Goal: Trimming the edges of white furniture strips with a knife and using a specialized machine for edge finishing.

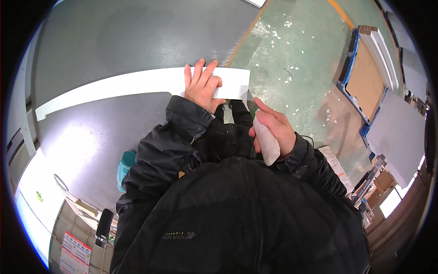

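Note:
A long white strip [137, 82] lies across the dark grey table, its right end jutting past the table's edge. My left hand [203, 86] presses on it near that end, fingers spread over the far edge and thumb at the near edge, holding it. In my right hand [278, 130] is a thin-bladed hand tool [267, 141] with a pale, wrapped-looking handle. Its dark blade stands almost edge-on and points at the near right corner of the strip. Whether the blade touches the strip, and whether it has teeth, I cannot tell.
The grey table [114, 41] fills the left side, with a teal object [126, 169] beside my left sleeve. Small white scraps [287, 77] litter the green floor. On the right stand a blue-edged pallet or rack [353, 77] with a brown board and stacked white panels [385, 59].

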